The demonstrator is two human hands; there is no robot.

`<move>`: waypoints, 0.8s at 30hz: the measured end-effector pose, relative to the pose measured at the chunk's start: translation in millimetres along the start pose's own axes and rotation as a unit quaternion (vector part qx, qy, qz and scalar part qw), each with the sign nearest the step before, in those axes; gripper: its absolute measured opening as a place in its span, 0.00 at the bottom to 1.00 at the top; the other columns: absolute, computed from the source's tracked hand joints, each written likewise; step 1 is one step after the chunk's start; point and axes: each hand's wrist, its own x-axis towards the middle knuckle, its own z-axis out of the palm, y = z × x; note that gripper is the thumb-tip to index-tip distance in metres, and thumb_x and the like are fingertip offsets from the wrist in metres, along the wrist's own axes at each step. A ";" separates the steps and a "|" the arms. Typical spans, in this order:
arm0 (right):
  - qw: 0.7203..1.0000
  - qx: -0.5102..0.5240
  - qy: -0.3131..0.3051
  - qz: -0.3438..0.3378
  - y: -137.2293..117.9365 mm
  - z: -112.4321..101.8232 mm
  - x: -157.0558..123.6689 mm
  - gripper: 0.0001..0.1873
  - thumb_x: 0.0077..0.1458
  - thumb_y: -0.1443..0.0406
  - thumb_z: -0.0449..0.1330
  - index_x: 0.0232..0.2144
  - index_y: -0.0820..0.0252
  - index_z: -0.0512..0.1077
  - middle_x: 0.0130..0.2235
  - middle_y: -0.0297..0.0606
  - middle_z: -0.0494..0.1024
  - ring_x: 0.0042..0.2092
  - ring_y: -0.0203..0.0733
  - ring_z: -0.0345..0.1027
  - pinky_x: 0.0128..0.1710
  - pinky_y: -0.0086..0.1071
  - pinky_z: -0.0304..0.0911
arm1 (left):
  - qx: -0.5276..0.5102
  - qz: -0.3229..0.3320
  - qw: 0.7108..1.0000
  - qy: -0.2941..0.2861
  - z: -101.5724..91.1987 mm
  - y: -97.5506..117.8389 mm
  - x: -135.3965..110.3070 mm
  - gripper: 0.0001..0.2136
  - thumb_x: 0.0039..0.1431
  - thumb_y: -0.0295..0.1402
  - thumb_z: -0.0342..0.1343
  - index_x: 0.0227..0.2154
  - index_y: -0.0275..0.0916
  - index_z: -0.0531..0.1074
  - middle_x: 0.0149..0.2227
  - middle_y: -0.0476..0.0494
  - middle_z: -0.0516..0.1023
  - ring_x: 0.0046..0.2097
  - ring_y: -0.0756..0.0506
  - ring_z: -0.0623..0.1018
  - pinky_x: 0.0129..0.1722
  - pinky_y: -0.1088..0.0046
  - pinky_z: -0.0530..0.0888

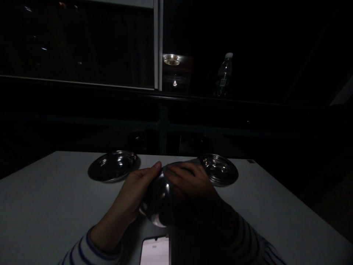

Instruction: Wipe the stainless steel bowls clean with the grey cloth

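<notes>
White light glows on the phone (pixel 154 253), nearest on the bench (pixel 41 206). Just past it, the left hand (pixel 138 186) grips a bowl (pixel 160 200); the right hand (pixel 195 184) lies on it, but I cannot tell if it grips. The bowl looks smooth, so it could slip and hit the phone. A big push could bump the left dish (pixel 110 168) or right dish (pixel 220 169) behind.

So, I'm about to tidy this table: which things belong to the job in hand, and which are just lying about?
Part of the job:
metal bowl, in the left grip, with the right grip on it
probably the left dish and right dish, similarly shiny

Apparently lying about:
phone, nearest the person
bottle, beyond the table
</notes>
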 end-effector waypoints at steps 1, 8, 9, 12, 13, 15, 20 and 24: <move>1.000 0.017 0.007 0.009 2.0 0.3 -0.3 0.20 0.59 0.62 0.45 0.52 0.58 0.61 0.54 0.36 0.65 0.52 0.44 0.55 0.48 0.43 0.57 | 0.003 0.000 1.000 0.011 -0.7 1.5 -0.1 0.12 0.43 0.40 0.61 0.20 0.34 0.73 0.19 0.47 0.74 0.21 0.51 0.72 0.20 0.78 0.66; 0.999 0.005 0.031 -0.012 1.9 5.1 -0.3 0.19 0.59 0.61 0.46 0.51 0.59 0.63 0.52 0.38 0.67 0.52 0.45 0.57 0.49 0.43 0.54 | 0.011 -0.006 1.000 -0.007 -2.1 -1.6 3.6 0.12 0.44 0.40 0.60 0.20 0.34 0.72 0.17 0.48 0.74 0.19 0.52 0.71 0.19 0.79 0.64; 0.999 0.007 0.025 -0.029 2.3 5.2 -0.3 0.19 0.59 0.61 0.46 0.50 0.59 0.64 0.52 0.39 0.68 0.52 0.44 0.57 0.48 0.43 0.55 | 0.014 -0.007 1.000 -0.011 -2.1 -2.3 3.8 0.12 0.44 0.40 0.60 0.20 0.34 0.72 0.17 0.49 0.73 0.19 0.52 0.71 0.19 0.79 0.64; 0.999 0.040 0.019 0.001 8.1 4.5 -1.5 0.19 0.59 0.63 0.45 0.51 0.62 0.63 0.53 0.42 0.65 0.54 0.40 0.56 0.50 0.38 0.56 | 0.021 -0.007 0.999 0.023 -2.4 -2.2 4.3 0.12 0.43 0.40 0.60 0.22 0.34 0.73 0.18 0.48 0.74 0.19 0.52 0.71 0.19 0.79 0.65; 0.998 0.047 0.021 0.024 9.7 4.3 -1.8 0.19 0.60 0.64 0.45 0.51 0.63 0.62 0.53 0.43 0.64 0.54 0.40 0.56 0.50 0.37 0.56 | 0.023 -0.006 0.999 0.036 -2.5 -2.0 4.5 0.12 0.44 0.41 0.60 0.22 0.34 0.73 0.19 0.47 0.75 0.19 0.51 0.71 0.18 0.79 0.65; 0.998 0.046 0.024 0.031 9.3 4.7 -1.8 0.19 0.59 0.64 0.45 0.51 0.63 0.62 0.53 0.43 0.65 0.54 0.40 0.56 0.51 0.37 0.56 | 0.022 -0.004 0.999 0.035 -2.2 -2.7 5.2 0.12 0.44 0.41 0.60 0.22 0.34 0.73 0.19 0.47 0.75 0.20 0.51 0.72 0.18 0.79 0.65; 0.997 0.053 -0.012 -0.057 4.0 5.3 0.0 0.19 0.59 0.63 0.46 0.51 0.61 0.62 0.53 0.42 0.65 0.56 0.41 0.54 0.52 0.42 0.53 | 0.023 -0.010 1.000 -0.004 -3.3 -4.0 6.8 0.13 0.44 0.41 0.59 0.21 0.35 0.73 0.18 0.47 0.75 0.20 0.51 0.72 0.19 0.79 0.65; 0.997 0.081 0.012 0.002 12.7 6.1 -0.8 0.20 0.60 0.66 0.43 0.53 0.64 0.59 0.55 0.43 0.63 0.58 0.37 0.52 0.54 0.38 0.54 | 0.021 0.004 0.998 0.053 -7.4 0.1 7.3 0.12 0.43 0.40 0.60 0.22 0.34 0.73 0.19 0.47 0.75 0.20 0.51 0.72 0.19 0.79 0.65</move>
